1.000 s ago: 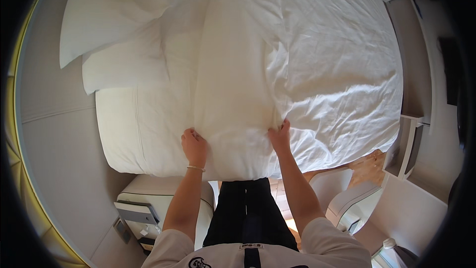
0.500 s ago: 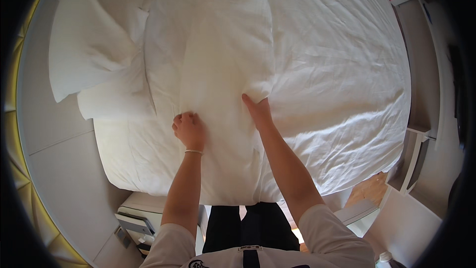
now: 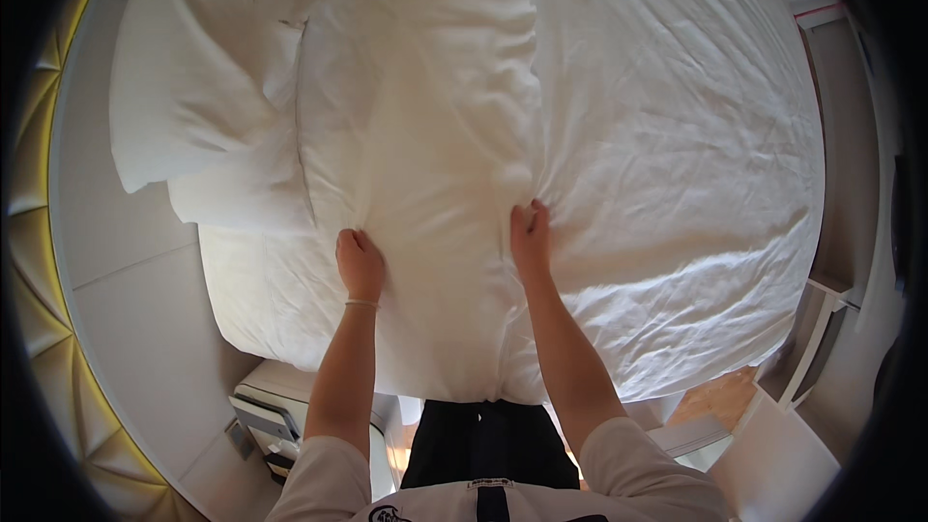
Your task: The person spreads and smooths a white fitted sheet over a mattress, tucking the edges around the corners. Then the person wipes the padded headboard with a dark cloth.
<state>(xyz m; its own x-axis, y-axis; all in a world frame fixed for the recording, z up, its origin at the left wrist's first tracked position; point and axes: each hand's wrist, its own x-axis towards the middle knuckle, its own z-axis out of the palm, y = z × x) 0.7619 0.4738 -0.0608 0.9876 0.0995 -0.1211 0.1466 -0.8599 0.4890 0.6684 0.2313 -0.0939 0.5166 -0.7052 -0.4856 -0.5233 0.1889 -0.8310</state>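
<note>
A white duvet (image 3: 657,135) covers the bed, with a wide smooth band (image 3: 445,135) folded back across its middle. At the left edge of this band is my left hand (image 3: 360,264), a thin bracelet on its wrist; its fingers are closed on the fabric. My right hand (image 3: 531,240) pinches the duvet at the band's right edge, and creases run away from its fingertips. Both arms reach straight forward over the bed's near side. White pillows (image 3: 193,87) lie stacked to the left, one overlapping the other.
A padded yellow headboard panel (image 3: 68,377) and pale wall (image 3: 135,300) border the left. Below the bed's left corner stands a bedside cabinet (image 3: 271,416) with a flat dark-edged item. White shelving (image 3: 817,338) lines the right, near a patch of wooden floor (image 3: 715,399).
My right hand has moved slightly right and nearer me, its fingers now closing on the duvet's folded edge. My left hand has shifted a little toward me and stays closed. The view has shifted slightly.
</note>
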